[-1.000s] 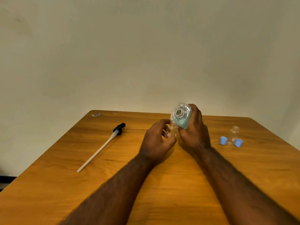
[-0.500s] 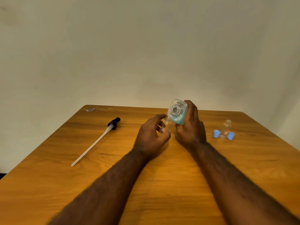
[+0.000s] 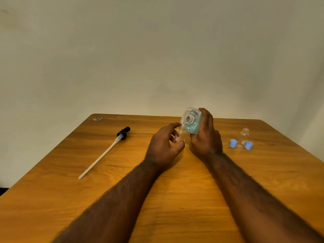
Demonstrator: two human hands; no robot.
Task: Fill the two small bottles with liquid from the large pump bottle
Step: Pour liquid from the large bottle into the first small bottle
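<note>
So the right hand (image 3: 205, 137) is wrapped round the large bottle (image 3: 192, 122), tipped over with its open neck just above the mouth of a small bottle (image 3: 179, 135). There's teal liquid inside the big one. The left hand (image 3: 164, 146) has fingers and thumb curled round that small bottle, mid-bench (image 3: 157, 199). The second small bottle (image 3: 243, 137) stands off to the right between two blue caps (image 3: 233, 143). The pump (image 3: 105, 151), tube and all, lies flat on the left side.
</note>
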